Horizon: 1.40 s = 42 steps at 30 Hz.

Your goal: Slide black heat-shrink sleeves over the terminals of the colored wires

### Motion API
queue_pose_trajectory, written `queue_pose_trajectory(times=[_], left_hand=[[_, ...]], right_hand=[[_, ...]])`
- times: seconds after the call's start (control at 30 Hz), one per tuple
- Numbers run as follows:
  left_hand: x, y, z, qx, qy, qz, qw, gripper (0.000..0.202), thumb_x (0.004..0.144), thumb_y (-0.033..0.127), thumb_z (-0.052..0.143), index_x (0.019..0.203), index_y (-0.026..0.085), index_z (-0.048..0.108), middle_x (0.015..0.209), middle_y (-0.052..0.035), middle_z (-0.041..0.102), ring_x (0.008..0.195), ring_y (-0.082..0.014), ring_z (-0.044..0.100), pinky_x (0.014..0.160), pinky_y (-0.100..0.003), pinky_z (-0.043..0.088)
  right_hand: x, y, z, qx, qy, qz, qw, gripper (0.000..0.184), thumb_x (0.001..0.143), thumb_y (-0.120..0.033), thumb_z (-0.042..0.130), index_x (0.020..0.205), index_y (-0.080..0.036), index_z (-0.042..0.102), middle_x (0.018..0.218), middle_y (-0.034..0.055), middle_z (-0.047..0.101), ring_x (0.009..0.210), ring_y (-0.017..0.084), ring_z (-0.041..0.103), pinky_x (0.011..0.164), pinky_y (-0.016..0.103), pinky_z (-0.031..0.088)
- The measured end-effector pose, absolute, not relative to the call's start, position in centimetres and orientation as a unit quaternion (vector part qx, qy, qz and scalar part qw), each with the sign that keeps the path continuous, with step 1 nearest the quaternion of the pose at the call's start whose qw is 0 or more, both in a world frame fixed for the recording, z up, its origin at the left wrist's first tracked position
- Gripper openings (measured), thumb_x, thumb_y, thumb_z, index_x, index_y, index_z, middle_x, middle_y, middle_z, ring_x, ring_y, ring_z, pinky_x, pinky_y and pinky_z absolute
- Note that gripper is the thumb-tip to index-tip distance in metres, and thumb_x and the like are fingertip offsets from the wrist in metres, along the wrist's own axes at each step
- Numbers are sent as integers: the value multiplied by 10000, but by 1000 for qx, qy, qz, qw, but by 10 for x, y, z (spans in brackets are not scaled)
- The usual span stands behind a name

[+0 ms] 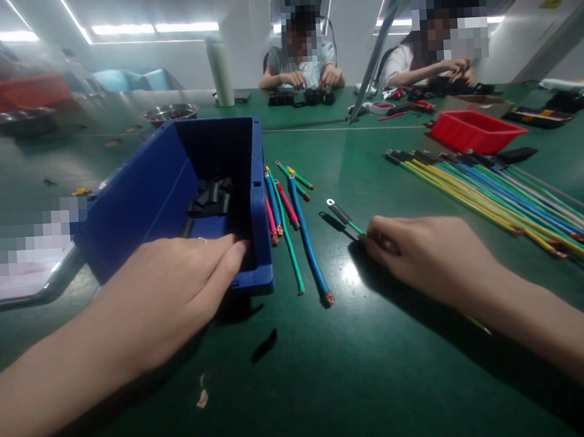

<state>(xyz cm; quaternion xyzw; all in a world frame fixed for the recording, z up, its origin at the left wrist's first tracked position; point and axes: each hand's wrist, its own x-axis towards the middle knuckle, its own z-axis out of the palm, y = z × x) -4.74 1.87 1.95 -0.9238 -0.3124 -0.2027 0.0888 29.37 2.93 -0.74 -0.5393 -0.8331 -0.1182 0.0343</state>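
My left hand [178, 283] rests on the near rim of a tilted blue bin [148, 187], fingers together and reaching over the edge; what they hold, if anything, is hidden. Black sleeve pieces [211, 196] lie inside the bin. My right hand [421, 254] is closed on a green wire [343, 217] with a black sleeve and a ring terminal at its far end. Several short blue, green and red wires [292, 225] lie between the bin and my right hand.
A long bundle of yellow, green and blue wires [491, 195] lies at the right, beside a red tray [473, 131]. A black scrap [264, 345] lies on the green table near me. Two people work at the far side. A metal bowl [169, 112] stands behind the bin.
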Motion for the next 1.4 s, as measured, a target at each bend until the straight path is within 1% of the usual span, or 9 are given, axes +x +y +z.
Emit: queue_pose_trajectory(times=[0.13, 0.27, 0.33, 0.53, 0.8, 1.0, 1.2, 1.3, 1.4], left_hand=[[-53, 18, 18, -926, -317, -190, 81, 472, 1210, 267, 399, 854, 189, 699, 665, 40, 681, 486, -144, 651, 466, -236, 453], [-54, 17, 17, -917, -363, -162, 31, 638, 1211, 372, 268, 773, 209, 702, 668, 7, 714, 490, -170, 650, 493, -268, 448], [-53, 17, 16, -912, -382, -149, 19, 669, 1202, 366, 235, 717, 220, 672, 657, -5, 715, 466, -171, 623, 488, -280, 423], [-51, 17, 15, -905, -403, -139, 8, 639, 1180, 337, 264, 706, 227, 678, 703, -18, 758, 493, -187, 655, 507, -295, 414], [-48, 17, 17, -894, -426, -135, -11, 661, 1190, 380, 259, 720, 233, 700, 697, -8, 768, 505, -200, 677, 536, -312, 433], [-48, 17, 17, -897, -418, -143, -17, 622, 1169, 370, 273, 693, 243, 653, 674, -13, 740, 498, -211, 658, 531, -324, 417], [-46, 16, 18, -894, -415, -165, -25, 535, 1139, 307, 322, 732, 259, 665, 642, 14, 708, 502, -217, 657, 527, -340, 423], [-44, 16, 20, -887, -421, -186, -28, 520, 1146, 318, 344, 737, 264, 660, 652, 27, 710, 525, -205, 679, 532, -340, 431], [-41, 16, 19, -880, -420, -222, -33, 453, 1151, 349, 383, 837, 257, 695, 750, 31, 756, 608, -189, 729, 578, -333, 463]], right_hand=[[285, 29, -3, -619, -783, -56, -39, 234, 1022, -375, 534, 893, -234, 668, 736, 63, 744, 548, 198, 597, 533, 282, 253], [284, 29, 3, -635, -772, -4, -29, 201, 1009, -423, 551, 999, -237, 626, 779, 52, 742, 613, 217, 627, 576, 304, 314], [287, 29, 7, -637, -770, 23, -21, 183, 998, -404, 549, 1039, -234, 601, 786, 45, 733, 637, 217, 634, 601, 312, 339], [297, 29, 17, -619, -774, 90, -94, 199, 1017, -392, 514, 907, -255, 608, 738, 30, 674, 615, 204, 577, 599, 331, 331], [294, 29, 22, -621, -768, 95, -120, 185, 1026, -357, 546, 899, -250, 626, 738, 32, 661, 637, 198, 588, 589, 323, 303], [292, 34, 17, -661, -738, 55, -128, 218, 1086, -379, 487, 967, -249, 614, 789, 30, 664, 654, 196, 557, 612, 331, 319], [291, 38, 14, -698, -703, 5, -136, 272, 1114, -438, 455, 1116, -244, 645, 896, 72, 727, 740, 245, 623, 628, 347, 331], [295, 38, 17, -693, -708, 28, -134, 289, 1101, -481, 471, 1082, -253, 647, 911, 68, 742, 740, 243, 636, 627, 348, 328], [304, 36, 19, -672, -726, 64, -132, 275, 1071, -481, 486, 1009, -260, 638, 863, 45, 725, 693, 220, 605, 629, 347, 330]])
